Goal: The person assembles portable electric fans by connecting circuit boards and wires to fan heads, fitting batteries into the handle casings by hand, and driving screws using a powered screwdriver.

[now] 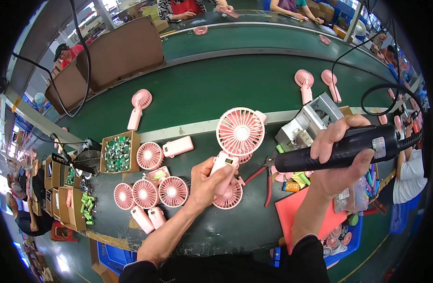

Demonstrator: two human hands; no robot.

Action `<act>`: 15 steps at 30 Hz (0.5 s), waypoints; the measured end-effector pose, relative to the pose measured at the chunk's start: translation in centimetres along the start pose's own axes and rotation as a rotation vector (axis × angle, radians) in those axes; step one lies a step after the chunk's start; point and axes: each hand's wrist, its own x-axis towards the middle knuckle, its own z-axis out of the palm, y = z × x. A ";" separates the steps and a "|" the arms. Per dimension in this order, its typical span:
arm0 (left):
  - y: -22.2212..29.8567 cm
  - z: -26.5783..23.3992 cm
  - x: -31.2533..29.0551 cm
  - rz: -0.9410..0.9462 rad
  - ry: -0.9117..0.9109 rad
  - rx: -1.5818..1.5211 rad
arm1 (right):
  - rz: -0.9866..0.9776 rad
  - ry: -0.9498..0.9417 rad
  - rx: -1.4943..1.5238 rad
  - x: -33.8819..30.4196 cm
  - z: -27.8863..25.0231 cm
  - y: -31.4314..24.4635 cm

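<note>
I guess this handheld fan (241,134) is light but cracks easily, so left fingers (220,175) grip its handle (220,163), right fingers (336,130) a corded power tool (349,150).

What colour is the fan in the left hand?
The fan is pink, clearest in the head view.

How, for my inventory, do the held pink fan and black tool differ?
The pink fan has a round slatted head; the black tool is cylindrical. The fan runs upward in view; the tool lies crosswise. The tool has a cable; the fan shows none. Both are held.
</note>
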 end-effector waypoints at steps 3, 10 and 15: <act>-0.2 -0.5 0.2 0.008 -0.016 0.028 | -0.008 -0.015 0.000 0.2 -0.1 -0.1; -0.2 -1.0 0.3 0.015 0.024 0.003 | -0.015 -0.019 -0.008 0.2 0.1 0.4; 0.1 -0.8 0.0 0.019 0.046 0.042 | -0.034 -0.024 -0.015 0.2 -0.1 0.0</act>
